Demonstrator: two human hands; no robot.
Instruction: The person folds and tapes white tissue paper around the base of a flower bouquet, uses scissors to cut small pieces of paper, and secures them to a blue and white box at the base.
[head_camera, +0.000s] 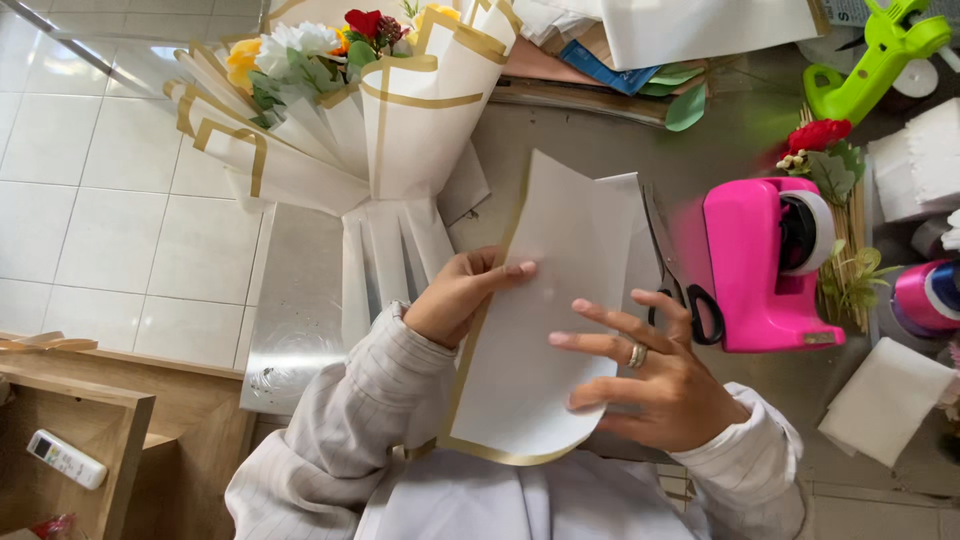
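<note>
White gold-edged wrapping sheet (540, 330): left hand (455, 300) pinches edge, right hand (650, 380) flat, fingers spread.

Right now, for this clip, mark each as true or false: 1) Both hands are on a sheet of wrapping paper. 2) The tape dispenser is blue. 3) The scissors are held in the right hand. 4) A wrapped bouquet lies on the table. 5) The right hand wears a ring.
1) True: the left hand grips the edge of the wrapping paper sheet, and the right hand lies on its face.
2) False: the tape dispenser is pink.
3) False: the scissors lie on the table, beside the sheet.
4) True: the bouquet lies there in white, gold-edged paper.
5) True: a ring shows on one finger.
</note>
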